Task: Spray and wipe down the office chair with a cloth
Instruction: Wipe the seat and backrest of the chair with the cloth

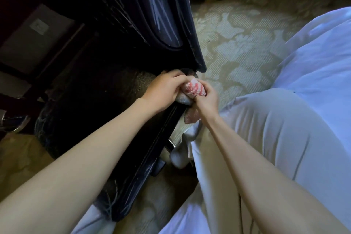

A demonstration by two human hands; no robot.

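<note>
The left grip (167, 89) was curled round the bunched red-striped cloth (193, 88), and the right grip (206, 98) pinched its other end. The cloth lay between them, against the black office chair (152, 15), whose backrest rose just above both grips.

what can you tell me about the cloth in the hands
The white terry-looking cloth with red stripes is bunched into a wad. The left hand grips one end and the right hand pinches the other, at the edge of the dark padded office chair. A loose corner hangs below the right hand.
</note>
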